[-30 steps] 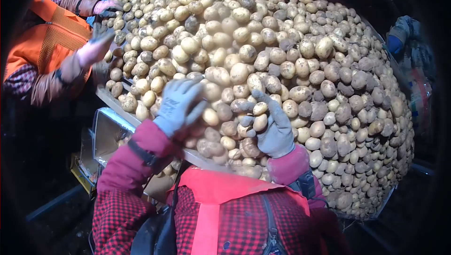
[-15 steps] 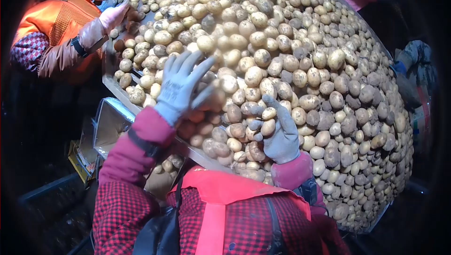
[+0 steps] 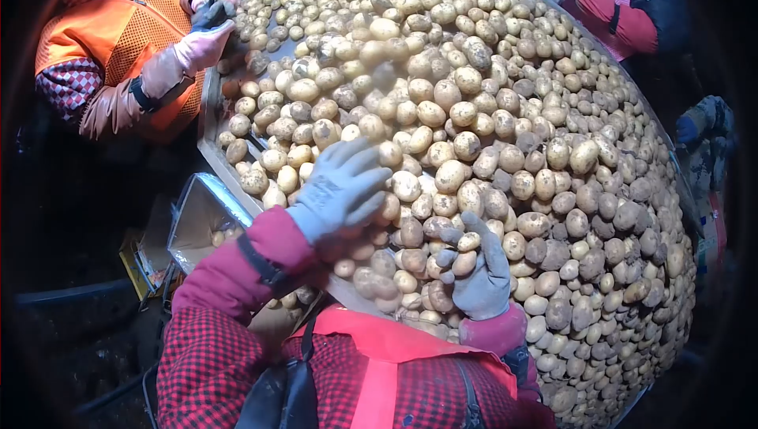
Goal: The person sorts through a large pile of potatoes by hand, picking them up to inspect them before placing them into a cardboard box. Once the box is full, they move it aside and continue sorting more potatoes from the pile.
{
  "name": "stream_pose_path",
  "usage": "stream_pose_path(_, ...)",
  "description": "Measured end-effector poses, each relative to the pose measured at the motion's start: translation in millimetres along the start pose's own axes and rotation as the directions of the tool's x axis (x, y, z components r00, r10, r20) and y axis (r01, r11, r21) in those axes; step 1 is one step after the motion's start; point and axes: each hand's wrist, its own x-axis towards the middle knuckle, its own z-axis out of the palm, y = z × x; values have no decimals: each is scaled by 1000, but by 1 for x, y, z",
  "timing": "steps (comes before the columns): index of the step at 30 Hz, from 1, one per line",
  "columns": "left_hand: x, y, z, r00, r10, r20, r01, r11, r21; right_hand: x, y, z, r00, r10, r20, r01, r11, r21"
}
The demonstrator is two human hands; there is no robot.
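Note:
A large heap of potatoes [image 3: 584,156] lies on the table in front of me, some pale and some caked with soil. My left hand [image 3: 339,192], in a grey glove, is over the near left part of the heap. Its fingers stretch out to the right, slightly blurred, and I see nothing held in them. In a matching glove, my right hand [image 3: 483,275] is palm up at the near side of the heap. Its fingers curl around two small potatoes [image 3: 467,253].
At the upper left, a co-worker in an orange vest [image 3: 118,30] has gloved hands at the table rim [image 3: 212,125]. Another person's pink sleeve [image 3: 632,26] is at the far right. An open box [image 3: 207,212] with potatoes inside stands below the left edge.
The whole view has shifted, so the heap appears lower and further right. My left hand's spread fingers have drawn closer together and lowered toward the potatoes. My right hand keeps hold of the small potatoes.

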Motion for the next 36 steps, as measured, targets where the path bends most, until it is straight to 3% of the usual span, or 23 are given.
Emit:
stream_pose_path(1,-3,-15,-3,998,-45,-37,41,994,-101,0,-2,0,998,65,-5,-64,992,113)
stream_pose_path(2,-2,-31,-5,993,-94,-69,78,976,-204,1,-1,-1,999,42,1,-42,995,86)
stream_pose_path(4,13,-49,-22,901,-271,-340,263,962,-69,0,3,-2,1000,4,17,-4,1000,26)
stream_pose_path(5,21,-72,-23,882,-303,-360,347,936,62,0,3,-1,1000,22,9,-22,999,34)
stream_pose_path(8,27,-159,2,816,-564,-131,577,772,267,1,0,1,999,53,-1,-53,999,8)
stream_pose_path(10,40,-162,4,724,-686,-71,689,712,135,0,-5,6,999,53,-9,-53,997,-48)
stream_pose_path(12,39,-157,4,795,-592,-129,606,773,187,1,-3,3,999,35,-5,-35,999,-37)
stream_pose_path(14,47,-135,-12,766,-643,-6,605,717,347,1,-2,3,999,51,-3,-51,999,17)
stream_pose_path(15,50,-131,-10,834,-547,-74,539,781,316,1,-5,3,995,96,-18,-95,995,29)
stream_pose_path(18,80,-109,-7,969,-181,-168,234,892,387,3,-15,4,946,322,-45,-281,880,382)
stream_pose_path(20,103,-113,16,999,-42,-15,44,888,459,1,-9,-2,976,217,9,-216,965,145)
stream_pose_path(22,123,-130,41,993,-70,95,11,856,518,3,-10,0,991,118,67,-110,988,-108)
stream_pose_path(23,136,-129,42,989,-133,59,79,831,551,4,-12,-7,957,278,81,-289,905,312)
stream_pose_path(24,146,-126,39,958,-253,137,146,838,525,5,-10,-10,947,300,118,-322,879,351)
stream_pose_path(29,159,-150,51,969,-232,87,152,834,530,12,-18,-10,882,449,143,-470,821,324)
stream_pose_path(31,166,-150,53,957,-286,51,213,809,548,13,-19,-11,888,435,147,-459,846,272)
stream_pose_path(36,189,-156,51,875,-484,0,419,757,502,7,-16,-12,886,445,128,-460,815,352)
